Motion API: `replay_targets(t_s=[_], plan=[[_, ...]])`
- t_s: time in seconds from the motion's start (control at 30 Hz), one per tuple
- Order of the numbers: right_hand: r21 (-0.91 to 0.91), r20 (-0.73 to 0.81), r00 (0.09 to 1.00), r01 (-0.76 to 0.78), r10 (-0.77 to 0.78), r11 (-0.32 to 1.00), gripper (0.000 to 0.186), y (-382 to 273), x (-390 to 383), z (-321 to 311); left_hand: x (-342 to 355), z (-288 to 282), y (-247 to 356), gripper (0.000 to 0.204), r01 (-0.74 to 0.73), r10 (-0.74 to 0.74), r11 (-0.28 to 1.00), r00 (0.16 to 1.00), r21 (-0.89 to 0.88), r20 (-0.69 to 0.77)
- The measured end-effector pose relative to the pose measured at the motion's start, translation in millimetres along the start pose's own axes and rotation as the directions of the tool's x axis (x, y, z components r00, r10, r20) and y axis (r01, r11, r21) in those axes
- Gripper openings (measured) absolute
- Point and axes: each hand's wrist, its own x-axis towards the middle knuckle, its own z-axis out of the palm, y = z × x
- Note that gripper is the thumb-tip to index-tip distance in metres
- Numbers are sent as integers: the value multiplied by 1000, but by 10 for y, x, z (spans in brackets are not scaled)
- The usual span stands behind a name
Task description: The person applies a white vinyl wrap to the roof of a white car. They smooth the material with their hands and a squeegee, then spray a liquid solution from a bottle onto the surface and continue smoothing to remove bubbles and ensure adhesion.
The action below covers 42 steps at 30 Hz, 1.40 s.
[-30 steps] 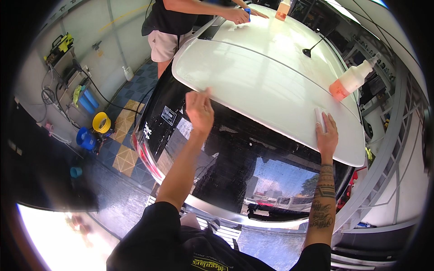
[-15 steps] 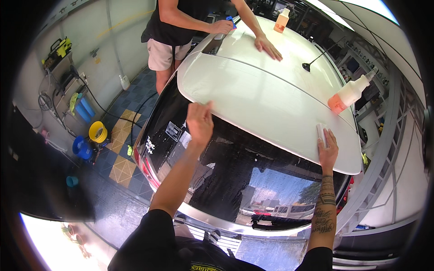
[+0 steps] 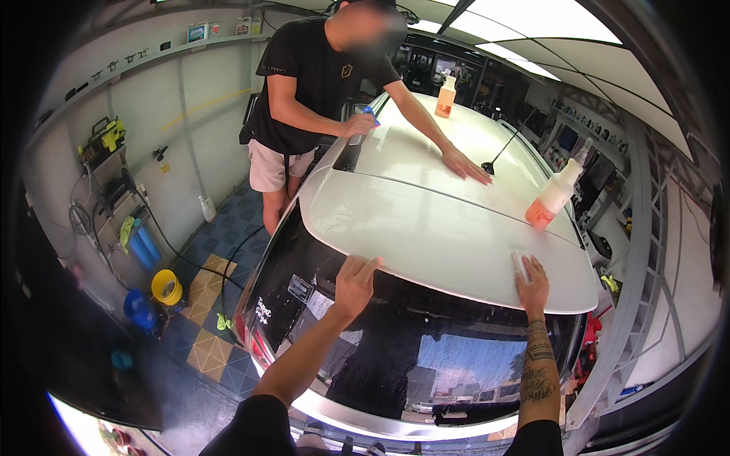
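Note:
At the rear edge of a car's white roof (image 3: 433, 216), my left hand (image 3: 356, 286) is closed, its fingers curled and nothing visible in it. It lies against or just over the edge; the exact contact is hidden. My right hand (image 3: 534, 287) presses a flat whitish block (image 3: 521, 263) onto the roof near its right rear corner. The fingers lie along the block and partly cover it. Just beyond that hand stands a spray bottle (image 3: 549, 202) with orange liquid, tilted in this view. Below both hands is the dark, wet rear window (image 3: 395, 327).
Across the roof, a person in a black shirt (image 3: 304, 83) lays one hand (image 3: 465, 166) near the antenna (image 3: 489, 166) and holds a blue object (image 3: 371, 115) in the other. Another spray bottle (image 3: 446, 99) stands farther forward. Yellow (image 3: 166, 287) and blue (image 3: 140, 310) buckets sit left.
The view has tilted upward, so the roof and my hands appear lower. My left hand has shifted slightly right along the edge. The other person's flat hand has slid closer to the antenna.

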Motion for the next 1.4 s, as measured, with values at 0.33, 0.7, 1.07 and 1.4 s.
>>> replay_targets(t_s=[0.33,0.7,1.07,1.4], plan=[[2,-3,1000,2,-2,1000,45,-23,-12,10,-163,100,247,20,-1,1,1000,1000,-4,1],[-21,33,999,40,-40,999,45,-17,53,31,-53,38,-121,11,239,-223,964,965,113,-137],[22,24,998,52,-52,998,45,81,50,71,-17,-11,-200,3,258,-248,965,953,39,-173],[11,43,999,32,-32,999,45,74,57,76,161,-73,-67,10,18,-17,1000,995,-10,102]])
